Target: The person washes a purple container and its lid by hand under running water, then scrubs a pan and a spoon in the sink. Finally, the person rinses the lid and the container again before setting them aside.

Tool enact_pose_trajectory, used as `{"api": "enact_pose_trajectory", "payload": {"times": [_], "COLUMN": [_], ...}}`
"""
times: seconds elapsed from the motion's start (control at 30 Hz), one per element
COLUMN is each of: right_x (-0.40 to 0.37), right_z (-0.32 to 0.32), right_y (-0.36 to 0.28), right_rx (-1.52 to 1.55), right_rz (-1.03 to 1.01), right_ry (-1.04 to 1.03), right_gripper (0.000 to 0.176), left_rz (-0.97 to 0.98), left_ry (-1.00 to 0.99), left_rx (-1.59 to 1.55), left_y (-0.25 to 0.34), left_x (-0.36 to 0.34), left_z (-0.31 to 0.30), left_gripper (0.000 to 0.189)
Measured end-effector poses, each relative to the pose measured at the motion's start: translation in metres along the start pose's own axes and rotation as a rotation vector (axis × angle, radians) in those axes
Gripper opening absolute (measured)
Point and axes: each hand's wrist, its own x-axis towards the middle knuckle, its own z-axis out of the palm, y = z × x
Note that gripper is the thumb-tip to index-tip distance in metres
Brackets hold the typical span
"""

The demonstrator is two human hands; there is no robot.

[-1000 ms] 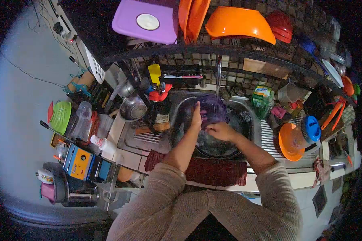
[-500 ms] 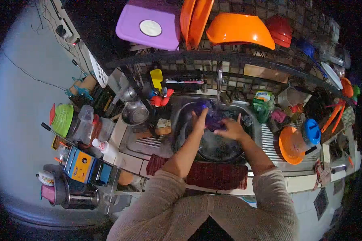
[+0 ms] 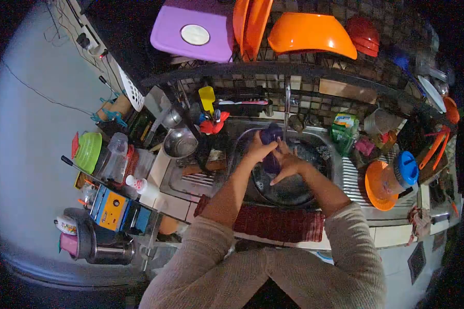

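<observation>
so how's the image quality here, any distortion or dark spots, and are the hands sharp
Head view: heavy fisheye, so the shelf rail bows into an arc; its corners fall to a black vignette; the light is dim and bluish; in the head view the left hand and right hand on the purple container look soft, grip unreadable.

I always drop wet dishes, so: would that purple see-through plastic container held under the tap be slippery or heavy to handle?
Probably slippery: the purple see-through plastic container sits under the metal tap, over the steel sink. Likely light and fairly stiff: it looks like thin plastic and keeps its shape between the left hand and right hand.
</observation>
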Motion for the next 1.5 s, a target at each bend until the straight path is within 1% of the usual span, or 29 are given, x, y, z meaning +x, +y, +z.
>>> {"api": "enact_pose_trajectory", "payload": {"times": [0.1,0.17,0.2,0.27,0.37,0.4,0.47,0.5,0.57,0.6,0.67,0.7,0.73,0.77,0.8,0.83,0.9,0.93,0.97,1.03,1.1,1.17,1.23,1.27,1.3,1.37,1.43,1.47,1.5], "right_x": [0.011,0.029,0.032,0.032,0.025,0.02,0.001,-0.008,-0.019,-0.008,0.02,0.004,-0.027,-0.046,-0.049,-0.045,-0.025,-0.018,-0.018,-0.032,-0.011,0.012,0.019,0.027,0.037,0.062,0.093,0.092,0.103], "right_z": [0.017,0.042,0.05,0.06,0.057,0.053,0.034,0.025,0.013,0.026,0.07,0.057,0.02,0.0,0.005,0.013,0.033,0.028,0.025,-0.006,-0.01,-0.019,-0.04,-0.046,-0.05,-0.041,-0.019,-0.018,0.0], "right_y": [0.014,0.034,0.036,0.04,0.051,0.052,0.049,0.047,0.044,0.061,0.112,0.093,0.047,0.022,0.022,0.03,0.053,0.047,0.042,0.003,0.002,0.007,-0.004,-0.006,-0.008,0.013,0.056,0.062,0.085], "right_rx": [-0.181,0.284,0.281,-0.021,-0.029,-0.028,0.077,0.075,-0.034,-0.04,0.953,0.946,1.487,2.012,1.886,1.873,1.349,1.057,1.051,0.456,0.483,0.286,0.239,0.172,0.106,0.089,0.294,0.463,0.454], "right_rz": [-0.004,-0.108,-0.107,-0.036,-0.126,-0.123,-0.379,-0.375,-0.302,-0.299,0.083,0.083,0.22,0.36,0.231,0.223,-0.158,-0.217,-0.22,-0.105,-0.167,-0.113,-0.127,-0.017,0.091,0.093,0.081,0.248,0.24], "right_ry": [0.082,0.091,0.095,0.116,0.106,0.108,0.627,0.631,0.992,0.991,0.979,0.978,0.836,0.628,0.659,0.661,0.918,1.043,1.04,0.923,0.991,0.982,0.91,0.798,0.685,0.676,0.877,0.705,0.701], "right_gripper": [0.132,0.107,0.107,0.061,0.055,0.055,0.037,0.037,0.043,0.043,0.056,0.056,0.061,0.066,0.065,0.065,0.068,0.07,0.07,0.064,0.06,0.056,0.049,0.046,0.043,0.039,0.038,0.044,0.044], "left_rz": [0.0,0.003,0.023,0.049,-0.028,-0.124,-0.298,-0.295,-0.316,-0.347,-0.343,-0.335,-0.339,-0.33,-0.346,-0.362,-0.304,-0.261,-0.257,-0.513,-0.512,-0.294,-0.071,0.041,0.033,-0.008,0.075,0.165,0.166], "left_ry": [0.063,0.092,0.129,0.162,0.245,0.25,0.237,0.232,0.11,0.097,0.015,-0.064,-0.17,-0.174,-0.199,-0.224,-0.171,-0.114,-0.113,-0.169,-0.193,-0.045,0.105,0.178,0.185,-0.162,-0.124,-0.093,-0.084], "left_rx": [0.078,0.08,-0.047,-0.175,-0.278,-0.499,-0.793,-0.792,-0.867,-0.876,-0.914,-0.947,-1.017,-1.023,-1.075,-1.128,-1.01,-0.883,-0.889,-0.838,-0.787,-0.248,0.295,0.571,0.574,0.154,0.058,-0.035,-0.044], "left_y": [0.01,0.005,0.003,-0.009,-0.066,-0.09,-0.062,-0.062,-0.067,-0.076,-0.094,-0.097,-0.089,-0.088,-0.089,-0.091,-0.123,-0.126,-0.129,-0.127,-0.141,-0.175,-0.202,-0.211,-0.2,-0.159,-0.206,-0.222,-0.209], "left_x": [-0.003,0.001,0.0,0.005,0.032,0.044,0.013,0.012,0.019,0.031,0.046,0.049,0.044,0.043,0.041,0.039,0.049,0.051,0.056,0.055,0.054,0.063,0.072,0.074,0.063,0.027,0.042,0.048,0.033], "left_z": [-0.004,-0.003,-0.001,0.004,0.015,0.018,0.012,0.014,0.022,0.031,0.052,0.061,0.068,0.077,0.087,0.097,0.126,0.13,0.132,0.133,0.136,0.144,0.143,0.14,0.124,0.078,0.073,0.07,0.056], "left_gripper": [0.091,0.086,0.086,0.086,0.081,0.079,0.071,0.071,0.066,0.062,0.059,0.056,0.037,0.037,0.026,0.017,0.014,0.013,0.013,0.019,0.022,0.026,0.031,0.034,0.034,0.046,0.049,0.054,0.054]}}
